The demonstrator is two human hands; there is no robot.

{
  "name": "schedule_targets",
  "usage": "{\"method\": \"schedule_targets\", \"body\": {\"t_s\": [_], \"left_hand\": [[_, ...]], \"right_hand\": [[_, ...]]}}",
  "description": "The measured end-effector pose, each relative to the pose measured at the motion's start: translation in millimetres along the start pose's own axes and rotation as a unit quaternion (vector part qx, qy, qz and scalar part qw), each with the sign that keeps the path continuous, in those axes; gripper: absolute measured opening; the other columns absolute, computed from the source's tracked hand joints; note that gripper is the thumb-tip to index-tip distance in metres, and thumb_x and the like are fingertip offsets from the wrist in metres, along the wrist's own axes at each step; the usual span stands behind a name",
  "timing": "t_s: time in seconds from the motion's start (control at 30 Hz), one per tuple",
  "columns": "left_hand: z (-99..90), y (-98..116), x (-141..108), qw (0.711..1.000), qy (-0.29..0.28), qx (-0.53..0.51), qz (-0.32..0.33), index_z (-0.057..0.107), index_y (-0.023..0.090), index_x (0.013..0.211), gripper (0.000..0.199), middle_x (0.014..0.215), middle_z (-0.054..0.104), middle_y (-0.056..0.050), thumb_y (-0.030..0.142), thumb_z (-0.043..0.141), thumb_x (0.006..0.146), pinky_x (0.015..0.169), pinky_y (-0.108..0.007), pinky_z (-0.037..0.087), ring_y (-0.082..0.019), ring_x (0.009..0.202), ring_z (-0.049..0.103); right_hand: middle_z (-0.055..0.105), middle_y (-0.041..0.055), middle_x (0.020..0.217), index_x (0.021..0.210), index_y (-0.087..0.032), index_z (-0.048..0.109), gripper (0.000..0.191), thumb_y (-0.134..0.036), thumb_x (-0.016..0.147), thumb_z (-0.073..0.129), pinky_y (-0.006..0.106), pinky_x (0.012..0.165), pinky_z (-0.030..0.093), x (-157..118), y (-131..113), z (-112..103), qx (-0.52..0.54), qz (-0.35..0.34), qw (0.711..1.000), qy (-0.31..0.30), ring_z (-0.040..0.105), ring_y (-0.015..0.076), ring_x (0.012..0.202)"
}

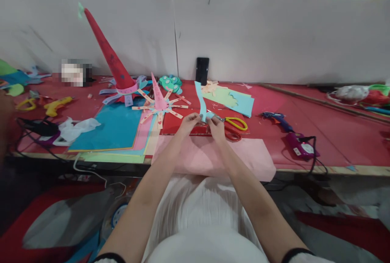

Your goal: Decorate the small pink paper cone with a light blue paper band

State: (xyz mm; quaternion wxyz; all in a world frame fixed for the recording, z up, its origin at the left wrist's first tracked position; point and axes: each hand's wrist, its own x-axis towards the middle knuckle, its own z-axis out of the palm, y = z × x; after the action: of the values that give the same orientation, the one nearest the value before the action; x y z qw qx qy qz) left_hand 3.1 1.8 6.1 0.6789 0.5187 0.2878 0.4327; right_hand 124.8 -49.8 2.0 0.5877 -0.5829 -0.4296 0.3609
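Between both hands is a light blue paper strip point(200, 98), its long end standing up and leaning away from me. My left hand point(191, 122) pinches the strip's lower part from the left. My right hand point(215, 125) pinches it from the right, fingers closed on the paper. Just right of my right hand lie yellow-handled scissors point(237, 123), with a red-handled pair point(233, 134) below them. Under the hands are a red sheet point(173, 126) and a pink sheet point(210, 155) at the table's front edge.
Left of my hands stand a small pink cone point(159, 97) with paper strips and a tall red cone point(109, 53). A blue sheet point(106, 127) lies at the left. A phone point(202, 70) leans on the white partition point(274, 35). A blue glue gun point(278, 120) and purple power box point(300, 147) lie right.
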Motion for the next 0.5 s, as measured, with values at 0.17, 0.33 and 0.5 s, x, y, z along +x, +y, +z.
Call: {"method": "schedule_targets", "body": {"t_s": [0.17,0.33,0.5], "left_hand": [[-2.8,0.3,-0.7,0.999,-0.005,0.048,0.017,0.061,0.015,0.068,0.044,0.063,0.062,0.002,0.054,0.074,0.055,0.066,-0.025,0.048,-0.011,0.062,0.059],[-4.0,0.8,-1.9,0.995,-0.008,0.083,0.055,0.065,0.016,0.073,0.033,0.075,0.065,-0.001,0.044,0.075,0.060,0.072,-0.025,0.046,-0.012,0.073,0.060],[-2.3,1.7,-3.5,0.997,-0.018,0.069,-0.031,0.062,0.016,0.072,0.038,0.071,0.064,0.002,0.045,0.078,0.054,0.066,-0.025,0.049,-0.010,0.065,0.059]], "right_hand": [[0.045,-0.0063,0.040,0.061,-0.021,0.049,0.027,-0.043,0.077,0.054,0.025,0.044,0.032,0.4,0.3,-0.7,-0.010,-0.005,1.000,0.027,0.042,0.0114,0.037],[0.052,-0.0052,0.049,0.065,-0.021,0.048,0.024,-0.040,0.079,0.051,0.025,0.045,0.033,-0.4,-2.5,-2.4,0.005,-0.004,0.997,0.075,0.041,0.0104,0.039],[0.040,-0.0082,0.041,0.062,-0.023,0.041,0.026,-0.040,0.080,0.048,0.024,0.046,0.032,1.2,0.3,-4.0,-0.010,-0.012,0.994,0.111,0.038,0.0104,0.038]]}}
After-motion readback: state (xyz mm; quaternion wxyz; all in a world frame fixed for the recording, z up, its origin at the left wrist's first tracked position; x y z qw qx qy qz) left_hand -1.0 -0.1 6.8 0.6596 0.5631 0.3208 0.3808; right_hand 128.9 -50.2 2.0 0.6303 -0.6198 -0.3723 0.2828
